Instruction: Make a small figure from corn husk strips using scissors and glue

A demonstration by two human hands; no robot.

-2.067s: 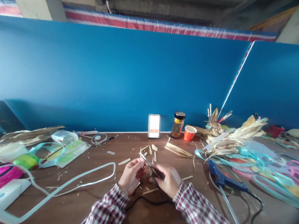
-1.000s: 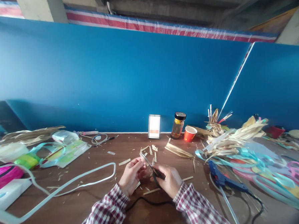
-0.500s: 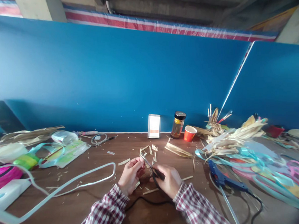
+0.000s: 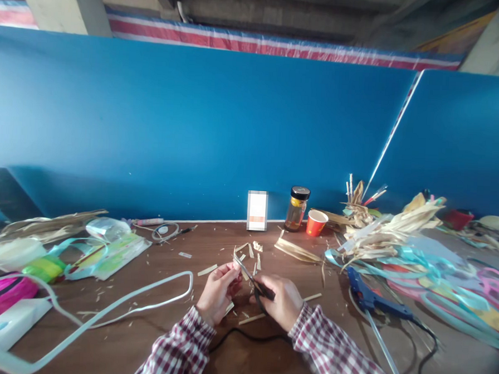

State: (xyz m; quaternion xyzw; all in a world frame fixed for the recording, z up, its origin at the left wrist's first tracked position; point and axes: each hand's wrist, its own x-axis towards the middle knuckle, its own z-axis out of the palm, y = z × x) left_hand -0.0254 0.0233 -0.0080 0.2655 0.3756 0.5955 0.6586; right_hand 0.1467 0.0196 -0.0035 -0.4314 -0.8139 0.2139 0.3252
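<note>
One pale strip (image 4: 235, 259) sits at the left hand's (image 4: 221, 289) one o'clock, above the bench (image 4: 158, 338), pinched between thumb and finger and mostly hidden. The right hand (image 4: 281, 299) is clamped round the scissors (image 4: 244, 266), whose blades point to ten o'clock, at the strip. The strip looks light, thin and brittle, best pinched gently near its end; the scissors seem stiff and smooth, best held by the handles. Scraps (image 4: 251, 250) lie near, at twelve o'clock.
</note>
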